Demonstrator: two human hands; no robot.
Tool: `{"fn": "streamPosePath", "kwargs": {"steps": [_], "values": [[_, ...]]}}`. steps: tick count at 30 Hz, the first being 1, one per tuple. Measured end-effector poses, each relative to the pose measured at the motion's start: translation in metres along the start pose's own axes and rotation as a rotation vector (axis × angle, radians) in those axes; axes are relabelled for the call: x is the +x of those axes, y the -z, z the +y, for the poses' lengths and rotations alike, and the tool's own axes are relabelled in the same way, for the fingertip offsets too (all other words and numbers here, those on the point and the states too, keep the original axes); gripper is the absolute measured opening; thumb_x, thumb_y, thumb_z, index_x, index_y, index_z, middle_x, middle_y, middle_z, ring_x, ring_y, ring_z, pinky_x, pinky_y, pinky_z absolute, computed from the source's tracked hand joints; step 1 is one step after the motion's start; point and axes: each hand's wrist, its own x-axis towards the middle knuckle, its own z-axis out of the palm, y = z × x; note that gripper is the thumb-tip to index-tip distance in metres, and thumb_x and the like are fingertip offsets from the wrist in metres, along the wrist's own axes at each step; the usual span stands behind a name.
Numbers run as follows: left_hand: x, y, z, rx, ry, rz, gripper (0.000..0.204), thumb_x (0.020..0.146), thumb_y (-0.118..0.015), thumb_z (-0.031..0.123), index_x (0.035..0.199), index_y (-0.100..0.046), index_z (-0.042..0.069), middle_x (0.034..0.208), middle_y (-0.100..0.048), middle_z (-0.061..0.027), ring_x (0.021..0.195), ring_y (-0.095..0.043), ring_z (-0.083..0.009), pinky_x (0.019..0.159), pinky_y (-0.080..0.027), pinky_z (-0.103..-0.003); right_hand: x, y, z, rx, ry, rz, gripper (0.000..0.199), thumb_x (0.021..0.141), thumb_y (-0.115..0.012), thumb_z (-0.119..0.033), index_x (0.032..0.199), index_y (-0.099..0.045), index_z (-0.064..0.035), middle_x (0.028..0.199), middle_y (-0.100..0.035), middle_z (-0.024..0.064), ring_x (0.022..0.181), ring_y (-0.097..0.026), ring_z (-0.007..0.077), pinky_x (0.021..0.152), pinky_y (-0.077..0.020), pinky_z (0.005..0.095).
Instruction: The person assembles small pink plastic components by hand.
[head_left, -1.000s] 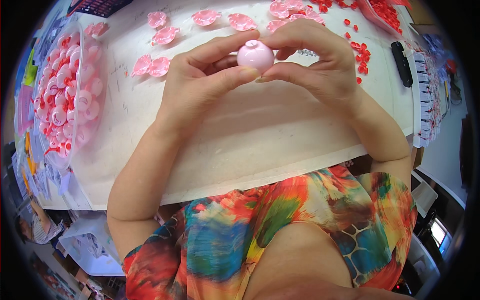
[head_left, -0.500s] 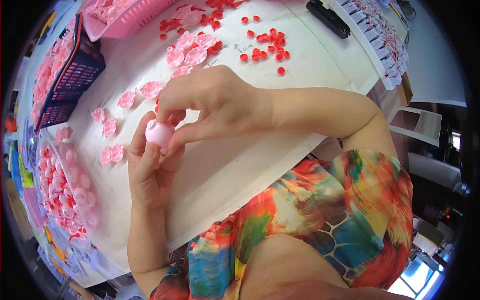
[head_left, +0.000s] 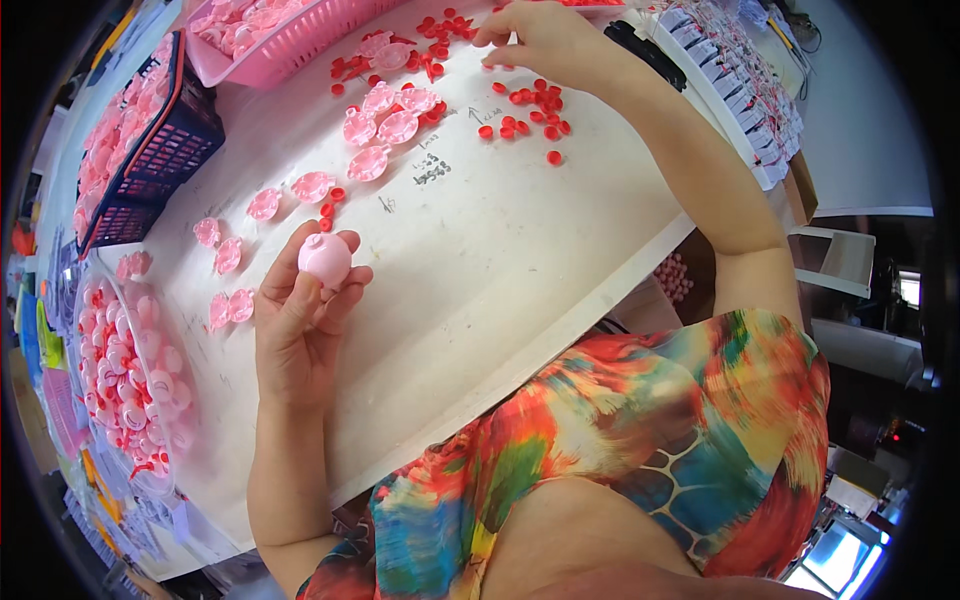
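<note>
My left hand (head_left: 305, 310) is closed on a small round pink plastic piece (head_left: 325, 260), thumb in front and fingers behind, above the near-left part of the white table (head_left: 450, 290). The piece has a little raised ring on its top. Stretched out to the far side, my right hand (head_left: 550, 42) hovers by scattered small red caps (head_left: 535, 97), its thumb and fingers apart, with nothing visible between them. Beyond my left hand lie several clear pink shell-like pieces (head_left: 398, 126) and a short row of red caps (head_left: 327, 210).
A pink basket (head_left: 300, 45) and a dark blue basket (head_left: 155, 170), both filled with pink parts, stand far left. A clear bin (head_left: 165, 400) of pink-and-red pieces is at the left. A black object (head_left: 645, 52) lies beside a white tray (head_left: 715, 100) of wired parts, far right.
My right hand has left the round pink piece and moved away to the far right, over by the red caps. My left hand still holds the piece in nearly the same spot.
</note>
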Motion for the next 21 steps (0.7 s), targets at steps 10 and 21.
{"fn": "streamPosePath", "kwargs": {"steps": [10, 21], "values": [[-0.005, 0.005, 0.0, 0.014, 0.044, -0.043, 0.056, 0.076, -0.061, 0.018, 0.122, -0.035, -0.001, 0.108, -0.05, -0.0206, 0.086, -0.058, -0.0233, 0.077, -0.05, -0.026, 0.0, -0.009, -0.049, 0.232, -0.326, -0.13, 0.01, 0.075, -0.06, -0.011, 0.08, -0.062, -0.0029, 0.074, -0.06, 0.0103, 0.066, -0.059, 0.0188, 0.057, -0.0464, 0.0273], [0.01, 0.021, 0.009, -0.064, -0.018, -0.088, 0.04, 0.08, -0.056, 0.015, 0.116, -0.044, 0.0, 0.103, -0.056, -0.0156, 0.086, -0.059, -0.0217, 0.08, -0.048, -0.028, 0.0, -0.066, -0.098, 0.48, 0.086, -0.321, 0.01, 0.074, -0.057, -0.009, 0.079, -0.059, -0.0003, 0.07, -0.058, 0.0045, 0.067, -0.053, 0.011, 0.063, -0.041, 0.0242]]}}
